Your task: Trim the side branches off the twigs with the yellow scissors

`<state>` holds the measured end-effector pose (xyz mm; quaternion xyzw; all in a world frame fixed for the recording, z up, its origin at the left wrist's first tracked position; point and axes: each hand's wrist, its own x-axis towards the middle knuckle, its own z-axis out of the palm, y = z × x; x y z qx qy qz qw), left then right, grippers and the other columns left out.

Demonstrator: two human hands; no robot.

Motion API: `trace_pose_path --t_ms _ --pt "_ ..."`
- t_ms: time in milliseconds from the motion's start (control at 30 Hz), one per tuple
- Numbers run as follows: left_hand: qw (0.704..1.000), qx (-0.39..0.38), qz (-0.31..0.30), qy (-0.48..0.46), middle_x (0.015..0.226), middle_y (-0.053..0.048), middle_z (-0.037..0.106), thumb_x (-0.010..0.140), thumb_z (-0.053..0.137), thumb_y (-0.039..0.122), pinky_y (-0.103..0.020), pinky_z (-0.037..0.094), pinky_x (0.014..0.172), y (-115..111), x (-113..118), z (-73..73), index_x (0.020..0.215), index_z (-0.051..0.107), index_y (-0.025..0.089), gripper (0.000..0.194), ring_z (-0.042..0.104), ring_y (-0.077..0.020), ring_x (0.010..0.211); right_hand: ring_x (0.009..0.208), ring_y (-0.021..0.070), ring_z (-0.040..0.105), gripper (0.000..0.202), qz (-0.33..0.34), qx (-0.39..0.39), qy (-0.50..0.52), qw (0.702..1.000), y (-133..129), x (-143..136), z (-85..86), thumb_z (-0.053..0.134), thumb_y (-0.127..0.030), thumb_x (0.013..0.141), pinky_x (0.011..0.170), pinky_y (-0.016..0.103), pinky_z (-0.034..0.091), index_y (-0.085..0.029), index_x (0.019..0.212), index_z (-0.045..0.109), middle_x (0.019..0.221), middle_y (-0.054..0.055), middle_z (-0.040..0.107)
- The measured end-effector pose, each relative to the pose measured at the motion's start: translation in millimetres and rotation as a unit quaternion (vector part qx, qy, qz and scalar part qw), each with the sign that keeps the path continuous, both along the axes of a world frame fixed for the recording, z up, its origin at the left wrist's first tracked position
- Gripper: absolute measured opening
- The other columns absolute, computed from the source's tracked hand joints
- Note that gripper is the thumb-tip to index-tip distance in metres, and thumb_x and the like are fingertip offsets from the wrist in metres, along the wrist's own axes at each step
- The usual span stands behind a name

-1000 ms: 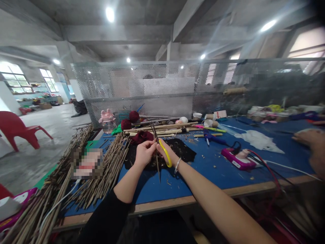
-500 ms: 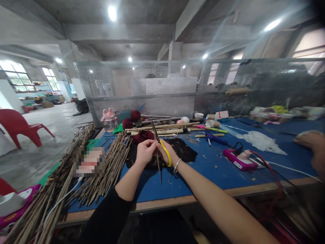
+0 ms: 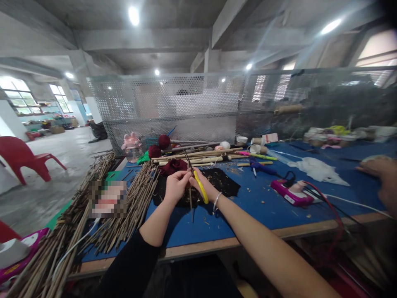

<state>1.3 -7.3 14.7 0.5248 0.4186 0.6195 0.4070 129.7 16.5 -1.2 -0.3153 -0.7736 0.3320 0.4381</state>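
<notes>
My left hand [image 3: 176, 185] pinches a thin brown stick [image 3: 191, 205], whose lower end points toward me over the blue table [image 3: 235, 223]. Against it, my right hand [image 3: 204, 184] is closed around scissors with yellow handles [image 3: 203, 191]; their dark blades point up and away, beside the left fingertips. How far apart the blades are is hard to see. Both hands meet above a black cloth [image 3: 226, 184] scattered with shavings. Just behind the left hand lies a dark red piece of yarn or fabric [image 3: 175, 167].
Bundled sticks [image 3: 130, 207] cover the table's left side. Yarn balls [image 3: 164, 141] and rods lie at the back, before a perforated metal screen [image 3: 170, 111]. A blue glue gun [image 3: 263, 167] and pink power strip [image 3: 291, 193] sit right. Another person's hand [image 3: 376, 165] is at far right.
My hands stay together at nearly the same spot. The yellow scissor handles have turned slightly in my right hand, and the view has shifted a little.
</notes>
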Motion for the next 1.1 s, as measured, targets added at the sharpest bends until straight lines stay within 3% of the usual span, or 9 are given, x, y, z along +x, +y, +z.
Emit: trace_pose_path --t_ms 600,833,1100 --pt "1.000 0.013 0.019 0.010 0.052 0.000 0.058 0.066 0.065 0.038 -0.019 0.034 0.043 2.2 -3.1 0.0 0.076 0.069 0.011 0.030 0.044 -0.0068 0.043 0.074 0.0152 0.050 0.038 -0.033 0.030 0.034 0.998 -3.0 -2.2 6.8 0.048 -0.048 0.081 0.070 0.026 0.042 -0.015 0.096 0.055 0.077 0.002 0.056" --pt "1.000 0.016 0.017 -0.006 0.067 -0.004 0.065 0.066 0.064 0.039 -0.020 0.041 0.051 3.0 -4.7 0.7 0.082 0.069 0.010 0.033 0.054 -0.0105 0.056 0.066 0.0141 0.050 0.053 -0.061 0.013 -0.058 0.996 -2.1 2.1 4.8 0.055 -0.048 0.076 0.065 0.026 0.040 -0.015 0.115 0.042 0.079 0.002 0.056" --pt "1.000 0.001 -0.011 0.003 0.069 -0.005 0.066 0.066 0.065 0.039 -0.022 0.043 0.053 4.4 -4.4 -2.4 0.083 0.069 0.010 0.034 0.055 -0.0117 0.057 0.065 0.0124 0.050 0.047 -0.056 0.025 -0.038 0.997 -7.3 0.3 9.7 0.054 -0.046 0.077 0.062 0.024 0.040 -0.015 0.111 0.043 0.078 0.001 0.057"
